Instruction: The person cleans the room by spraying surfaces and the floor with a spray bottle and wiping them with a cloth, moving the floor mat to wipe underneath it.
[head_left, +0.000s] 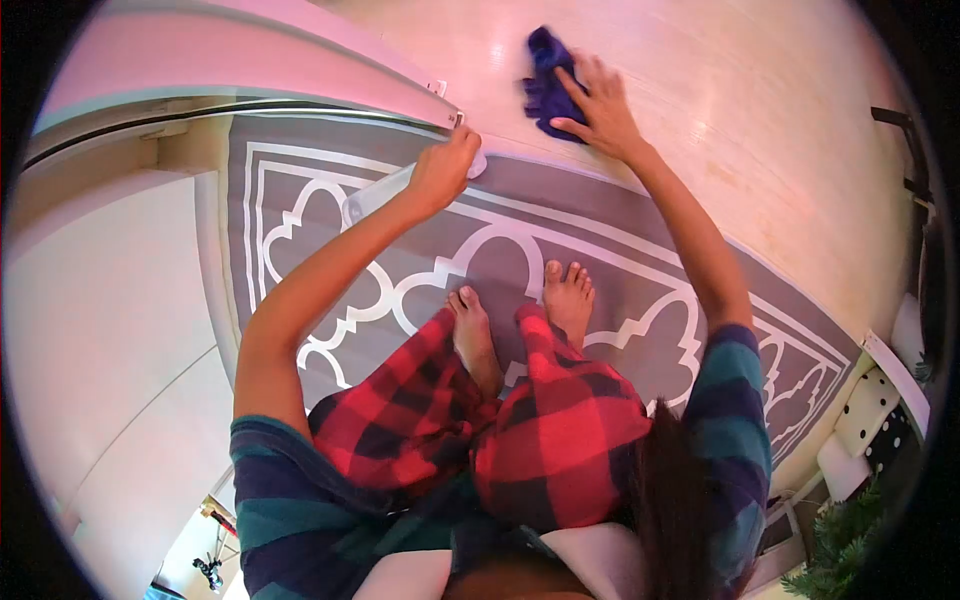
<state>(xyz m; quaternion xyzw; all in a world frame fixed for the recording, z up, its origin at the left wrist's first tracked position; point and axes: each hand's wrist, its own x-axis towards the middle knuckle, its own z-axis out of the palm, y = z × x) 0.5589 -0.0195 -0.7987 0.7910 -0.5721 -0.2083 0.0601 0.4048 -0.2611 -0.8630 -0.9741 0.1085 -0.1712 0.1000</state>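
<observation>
A dark blue cloth [553, 90] lies crumpled on the pale floor at the top centre. My right hand [600, 105] rests on its right side, fingers spread. My left hand [445, 170] is closed at the end of a pale, flat panel or door edge [400, 70]. A small whitish rounded piece [478, 163] shows just beside its fingers, and a translucent strip [375, 195] shows behind the wrist; what exactly the fingers hold is hidden.
A grey mat [640, 215] with white patterns lies under my bare feet [568, 300]. At the left stands a white surface [110, 300]. Dotted boxes [866, 410] and green foliage [845, 540] are at the lower right.
</observation>
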